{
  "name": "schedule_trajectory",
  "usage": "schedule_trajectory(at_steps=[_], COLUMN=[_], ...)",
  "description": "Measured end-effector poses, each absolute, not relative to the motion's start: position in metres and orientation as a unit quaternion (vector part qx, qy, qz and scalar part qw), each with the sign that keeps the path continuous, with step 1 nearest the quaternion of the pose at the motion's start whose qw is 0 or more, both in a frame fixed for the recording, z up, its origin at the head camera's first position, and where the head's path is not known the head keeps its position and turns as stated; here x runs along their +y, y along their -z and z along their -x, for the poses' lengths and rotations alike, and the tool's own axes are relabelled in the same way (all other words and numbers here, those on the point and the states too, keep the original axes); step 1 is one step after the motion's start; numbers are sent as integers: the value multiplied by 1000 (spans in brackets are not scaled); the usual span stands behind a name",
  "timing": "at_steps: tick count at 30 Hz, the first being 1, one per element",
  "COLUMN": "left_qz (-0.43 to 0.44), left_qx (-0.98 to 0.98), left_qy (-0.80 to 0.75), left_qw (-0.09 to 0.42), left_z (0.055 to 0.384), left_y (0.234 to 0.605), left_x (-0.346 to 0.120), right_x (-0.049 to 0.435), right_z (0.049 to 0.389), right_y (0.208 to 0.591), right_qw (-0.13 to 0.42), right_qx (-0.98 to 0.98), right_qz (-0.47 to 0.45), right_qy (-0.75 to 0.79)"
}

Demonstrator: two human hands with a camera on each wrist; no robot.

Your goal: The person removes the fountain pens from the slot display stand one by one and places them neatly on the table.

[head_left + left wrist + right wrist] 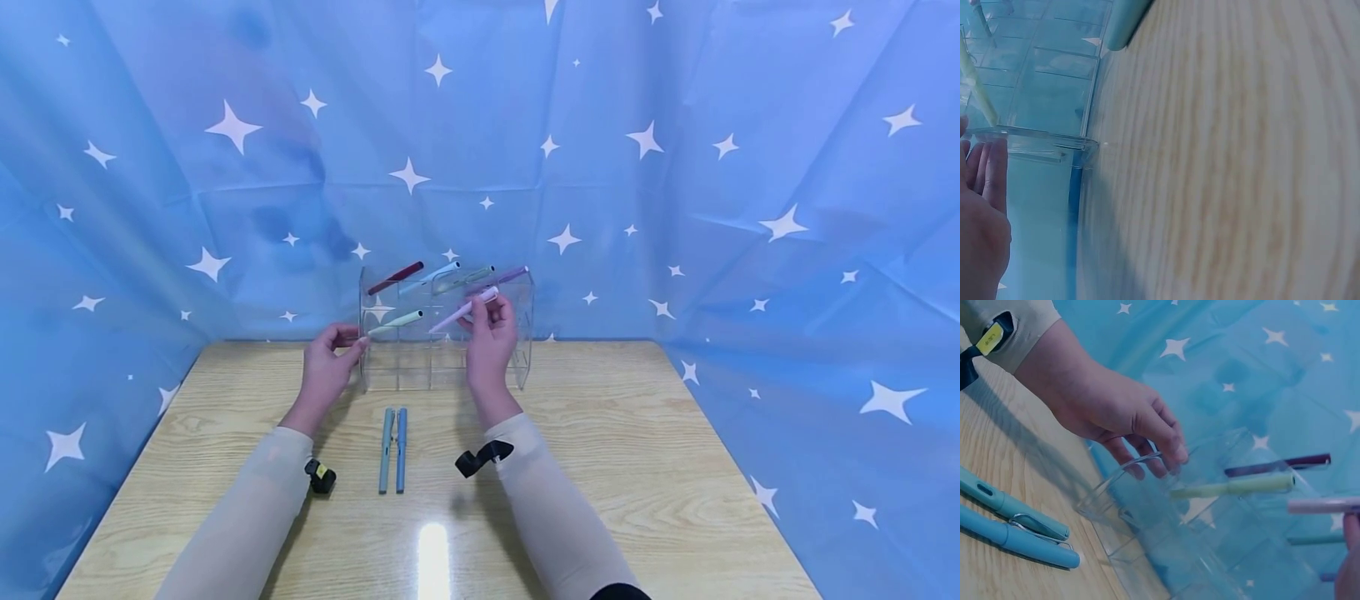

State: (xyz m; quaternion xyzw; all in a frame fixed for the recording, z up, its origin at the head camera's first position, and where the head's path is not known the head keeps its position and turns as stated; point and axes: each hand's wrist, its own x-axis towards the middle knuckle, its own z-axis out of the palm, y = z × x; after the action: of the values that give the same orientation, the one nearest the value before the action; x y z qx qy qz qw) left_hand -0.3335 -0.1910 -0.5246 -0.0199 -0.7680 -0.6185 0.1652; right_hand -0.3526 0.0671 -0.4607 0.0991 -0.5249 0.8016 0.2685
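A clear pen holder (414, 379) with several compartments stands at the back of the table. My left hand (326, 367) grips its left side panel, thumb in front and fingers behind, as the right wrist view shows. With thumb and fingers, my right hand (491, 342) pinches a lilac pen (457, 315) by its capped upper end, tilted over the holder's front. Whether its lower tip sits in a compartment I cannot tell. A pale green pen (397, 322) leans in the front left. Along the back lean a dark red pen (396, 277), a light blue pen (431, 277), a grey-green pen (465, 279) and a purple pen (513, 274).
On the wooden table (622, 450), a teal pen (386, 450) and a blue pen (401, 450) lie side by side in front of the holder, between my forearms. A blue star-patterned cloth (600, 167) hangs close behind the holder and along both sides.
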Motion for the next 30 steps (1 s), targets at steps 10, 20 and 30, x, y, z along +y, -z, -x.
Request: schedule_trajectory(at_steps=[10, 20, 30], left_qz=[14, 14, 18], left_qx=[-769, -765, -766], left_qy=[619, 623, 620], left_qw=[159, 160, 168], left_z=[333, 334, 336], left_y=[523, 524, 526], left_x=[-191, -191, -191], right_x=[77, 87, 95], right_z=[340, 329, 314], right_y=[461, 467, 470], right_qw=[226, 157, 104], right_qx=[-540, -560, -603], right_qz=[-93, -105, -109], right_qy=[-806, -807, -784])
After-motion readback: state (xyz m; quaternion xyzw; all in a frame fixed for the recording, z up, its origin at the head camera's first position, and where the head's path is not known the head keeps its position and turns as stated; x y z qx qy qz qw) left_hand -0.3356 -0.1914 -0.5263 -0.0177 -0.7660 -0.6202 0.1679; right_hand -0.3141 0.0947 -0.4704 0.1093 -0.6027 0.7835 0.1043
